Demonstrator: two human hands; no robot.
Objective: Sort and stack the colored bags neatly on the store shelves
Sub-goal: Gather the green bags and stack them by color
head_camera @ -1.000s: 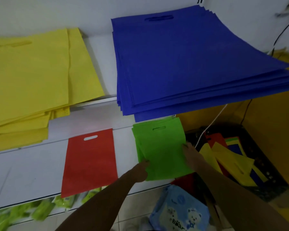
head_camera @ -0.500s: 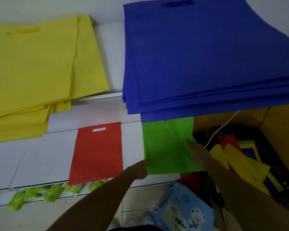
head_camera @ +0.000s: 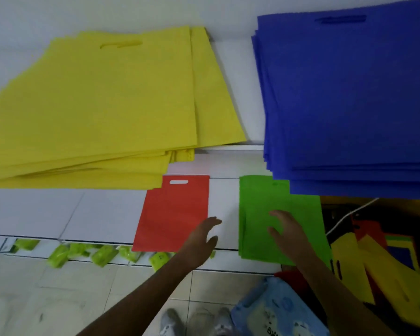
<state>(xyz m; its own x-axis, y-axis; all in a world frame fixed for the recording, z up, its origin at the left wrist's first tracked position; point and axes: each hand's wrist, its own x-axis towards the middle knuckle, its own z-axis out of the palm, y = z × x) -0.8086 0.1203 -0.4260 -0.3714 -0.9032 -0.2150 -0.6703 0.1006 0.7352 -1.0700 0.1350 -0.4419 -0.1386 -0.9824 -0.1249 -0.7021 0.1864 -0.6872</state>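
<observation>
You are reaching toward the lower white shelf [head_camera: 102,214] with both arms, and both of your hands are open and gripping nothing. Your left hand [head_camera: 200,238] is hovering with its fingers spread over the bare strip of shelf between the red bag [head_camera: 172,212] and the green bags [head_camera: 272,219], its fingertips lying just beside the red bag's right edge. Your right hand [head_camera: 286,230] is lying palm down, fingers loosely apart, over the middle of the green bags, though whether it is pressing on them is hard to tell. The green bags are sitting flat near the shelf's front edge, their far right corner tucked under the overhanging blue stack [head_camera: 349,105]. The red bag is lying flat and alone, its handle cutout pointing away from you. On the upper shelf, the yellow stack [head_camera: 102,112] is resting to the left of the blue stack, well apart from it. To your right, loose mixed bags [head_camera: 386,270] are lying in a jumble below shelf level.
</observation>
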